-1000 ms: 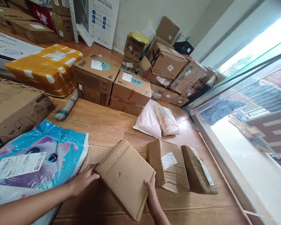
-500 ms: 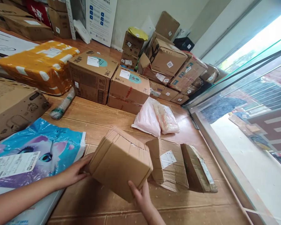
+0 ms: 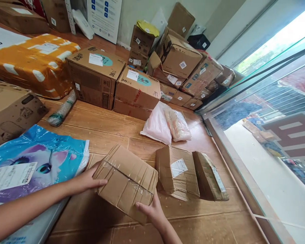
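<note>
Between my two hands is a brown cardboard box (image 3: 125, 184), held tilted above the wooden floor. Its taped seam faces up toward me. My left hand (image 3: 93, 179) grips the left end, thumb on the upper face and the other fingers hidden behind. At the lower right corner, my right hand (image 3: 152, 210) is closed on the box with its thumb on the near side. Just right of it, two crumpled cartons lie on the floor: a labelled carton (image 3: 179, 173) and a narrower carton (image 3: 210, 176). Left of my left hand lies a blue cat-print bag (image 3: 63, 149), partly behind my forearm.
Beyond the box lie a pale pink parcel (image 3: 157, 123) and a clear-wrapped parcel (image 3: 178, 124). Large cartons (image 3: 94, 78) and an orange-wrapped parcel (image 3: 35, 64) stand farther back. A bubble-wrapped roll (image 3: 62, 110) lies at left. A glass door frame (image 3: 228, 156) borders the right side.
The box has been turned in my hands, so its taped seam now faces me instead of a plain side. My left thumb now shows on top. The view has shifted slightly.
</note>
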### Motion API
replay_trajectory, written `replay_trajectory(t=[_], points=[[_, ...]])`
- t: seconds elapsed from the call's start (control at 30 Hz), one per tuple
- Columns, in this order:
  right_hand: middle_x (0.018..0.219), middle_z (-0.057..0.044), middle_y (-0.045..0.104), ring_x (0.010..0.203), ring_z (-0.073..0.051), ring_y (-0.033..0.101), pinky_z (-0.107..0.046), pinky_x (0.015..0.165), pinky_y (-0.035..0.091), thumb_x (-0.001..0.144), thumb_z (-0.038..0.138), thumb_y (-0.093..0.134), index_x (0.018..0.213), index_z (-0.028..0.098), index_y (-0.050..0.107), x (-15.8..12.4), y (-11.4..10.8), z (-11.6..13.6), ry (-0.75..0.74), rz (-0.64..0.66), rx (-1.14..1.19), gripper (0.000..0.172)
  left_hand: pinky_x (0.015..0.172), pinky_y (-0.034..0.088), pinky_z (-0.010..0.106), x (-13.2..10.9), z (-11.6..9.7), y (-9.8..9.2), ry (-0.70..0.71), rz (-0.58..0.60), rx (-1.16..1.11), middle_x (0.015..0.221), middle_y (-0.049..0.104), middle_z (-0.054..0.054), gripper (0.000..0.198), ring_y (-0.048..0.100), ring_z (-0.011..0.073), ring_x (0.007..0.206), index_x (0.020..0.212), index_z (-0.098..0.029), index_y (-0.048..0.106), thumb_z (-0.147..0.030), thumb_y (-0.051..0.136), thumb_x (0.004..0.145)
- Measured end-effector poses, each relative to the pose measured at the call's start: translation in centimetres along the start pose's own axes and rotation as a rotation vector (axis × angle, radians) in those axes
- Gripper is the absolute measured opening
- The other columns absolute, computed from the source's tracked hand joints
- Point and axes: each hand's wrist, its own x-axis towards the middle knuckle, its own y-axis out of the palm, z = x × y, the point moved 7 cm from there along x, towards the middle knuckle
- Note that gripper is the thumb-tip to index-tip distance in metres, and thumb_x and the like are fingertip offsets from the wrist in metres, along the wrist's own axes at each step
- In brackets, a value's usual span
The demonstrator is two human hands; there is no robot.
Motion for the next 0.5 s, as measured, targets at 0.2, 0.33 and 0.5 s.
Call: replay_trajectory(t=[0.2, 0.33, 0.5], points=[[0.115, -0.012, 0.070, 0.109, -0.028, 0.066, -0.040, 0.096, 0.055, 0.081, 0.035, 0.071, 0.124, 0.026, 0.062, -3.4, 0.0, -1.2, -0.488, 0.123, -0.596, 0.045, 0.120, 0.025, 0.052, -8.5, 8.7, 1.0, 0.034, -0.046, 0.323, 0.158, 0.033, 0.012, 0.098, 0.031, 0.0382, 0.145, 0.156, -0.023, 0.026, -0.064, 0.063, 0.075], [0.108, -0.012, 0.072, 0.104, -0.029, 0.067, -0.044, 0.094, 0.056, 0.084, 0.027, 0.061, 0.105, 0.025, 0.072, -2.4, -0.9, -2.6, -0.599, 0.280, -0.824, 0.023, 0.119, 0.028, 0.049, -11.6, 11.9, 3.7, 0.049, 0.103, 0.284, 0.161, 0.024, 0.010, 0.102, 0.029, 0.0361, 0.146, 0.158, -0.027, 0.016, -0.060, 0.067, 0.076], [0.123, -0.021, 0.064, 0.117, -0.037, 0.061, -0.046, 0.094, 0.055, 0.074, 0.054, 0.073, 0.129, 0.013, 0.059, -0.7, -3.2, -0.8, -0.436, 0.162, -0.733, 0.070, 0.120, 0.022, 0.051, -8.9, 9.7, 3.5, 0.093, -0.037, 0.281, 0.162, 0.020, 0.013, 0.098, 0.021, 0.0361, 0.148, 0.158, -0.023, 0.018, -0.055, 0.066, 0.078]])
